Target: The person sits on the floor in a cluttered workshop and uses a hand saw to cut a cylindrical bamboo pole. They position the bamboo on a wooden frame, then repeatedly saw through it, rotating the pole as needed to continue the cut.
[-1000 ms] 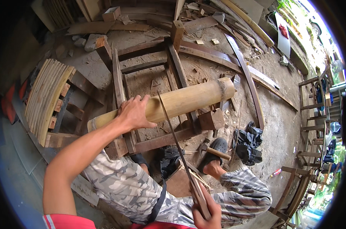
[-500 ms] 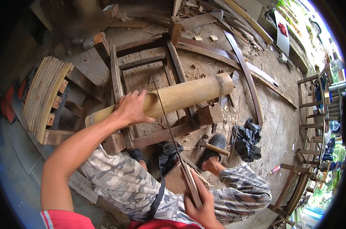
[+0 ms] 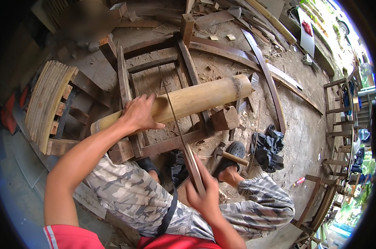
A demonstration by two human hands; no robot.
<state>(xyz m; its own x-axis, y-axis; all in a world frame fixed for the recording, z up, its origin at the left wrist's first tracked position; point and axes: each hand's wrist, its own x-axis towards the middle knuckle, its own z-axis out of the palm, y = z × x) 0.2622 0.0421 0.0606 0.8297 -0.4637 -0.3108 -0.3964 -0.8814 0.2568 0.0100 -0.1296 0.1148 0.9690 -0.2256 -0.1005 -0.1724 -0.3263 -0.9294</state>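
A thick yellow bamboo pole lies slantwise across a dark wooden frame with legs. My left hand grips the pole left of its middle, thumb toward me and fingers over the far side. Just right of that hand, a handsaw crosses the pole, its thin blade seen nearly edge-on. I cannot make out how deep the blade sits in the bamboo. Below the pole, my right hand is closed around the saw's wooden handle, in front of my lap.
A hammer lies by my shod foot. Black plastic is crumpled to its right. A slatted wooden piece stands at left. Long boards and wood scraps cover the floor beyond; wooden frames line the right.
My right hand has pushed the saw forward, away from me and slightly left, so its far tip reaches farther beyond the pole. My left hand keeps its grip on the bamboo.
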